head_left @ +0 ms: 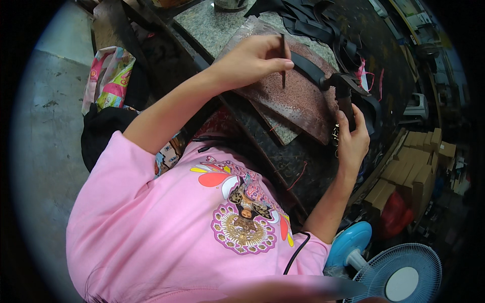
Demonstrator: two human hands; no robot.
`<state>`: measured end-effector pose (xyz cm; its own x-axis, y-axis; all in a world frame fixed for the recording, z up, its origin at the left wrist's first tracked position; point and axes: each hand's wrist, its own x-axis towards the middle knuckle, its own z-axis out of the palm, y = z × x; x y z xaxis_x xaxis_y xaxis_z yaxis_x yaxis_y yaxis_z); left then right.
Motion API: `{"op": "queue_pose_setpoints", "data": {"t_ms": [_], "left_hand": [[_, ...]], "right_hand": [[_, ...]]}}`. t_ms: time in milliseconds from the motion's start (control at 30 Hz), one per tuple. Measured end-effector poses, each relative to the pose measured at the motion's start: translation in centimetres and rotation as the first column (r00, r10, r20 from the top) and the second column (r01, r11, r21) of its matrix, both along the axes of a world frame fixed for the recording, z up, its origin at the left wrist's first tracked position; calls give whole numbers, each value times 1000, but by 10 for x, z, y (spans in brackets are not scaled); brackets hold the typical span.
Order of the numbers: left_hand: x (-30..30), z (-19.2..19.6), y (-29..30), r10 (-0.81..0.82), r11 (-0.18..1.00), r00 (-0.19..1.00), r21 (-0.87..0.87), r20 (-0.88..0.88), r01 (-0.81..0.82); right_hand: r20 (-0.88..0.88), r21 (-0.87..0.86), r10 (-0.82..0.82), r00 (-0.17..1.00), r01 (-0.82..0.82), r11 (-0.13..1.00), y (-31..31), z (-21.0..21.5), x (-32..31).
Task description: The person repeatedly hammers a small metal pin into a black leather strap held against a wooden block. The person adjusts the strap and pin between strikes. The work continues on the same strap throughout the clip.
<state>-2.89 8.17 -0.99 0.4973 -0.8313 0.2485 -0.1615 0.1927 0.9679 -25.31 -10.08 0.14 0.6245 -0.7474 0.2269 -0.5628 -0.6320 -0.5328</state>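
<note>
My left hand (pixel 250 61) is closed in a pinch around a slim dark metal punch (pixel 283 76), held upright over a worn brown board (pixel 303 108). Across the board runs a black strap (pixel 307 68), just right of the punch. Whether the punch tip touches the board or strap I cannot tell. At the board's right side, my right hand (pixel 353 135) is wrapped round the dark handle of a hammer (pixel 344 96). The hammer's head lies near the strap's right end. Small gold-coloured metal pieces (pixel 335 134) show beside my right hand.
A speckled stone slab (pixel 204 25) lies under the board on the dark table (pixel 303 174). Black straps (pixel 313 17) are heaped at the far side. Cardboard boxes (pixel 404 164) and a blue fan (pixel 401 283) stand to the right, a colourful bag (pixel 108 78) to the left.
</note>
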Motion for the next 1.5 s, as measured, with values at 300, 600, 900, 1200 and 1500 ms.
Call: {"op": "queue_pose_setpoints", "data": {"t_ms": [300,600,900,1200,1500], "left_hand": [[16,-19,-29,64,978,997,196,46,-72],[21,-10,-45,150,975,980,143,127,-168],[2,-16,-85,108,993,993,48,52,-111],[-3,-31,-93,282,959,945,-32,168,-281],[-5,-27,-92,270,960,914,-12,302,-280]], "right_hand": [[45,8,-5,999,5,1000,7,-6,1],[71,-58,24,997,-19,998,8,-12,-2],[49,-69,24,998,-21,997,11,-19,-3],[12,-33,-2,1000,2,999,11,-16,-2],[41,-19,15,999,-14,1000,10,-18,-3]]}}
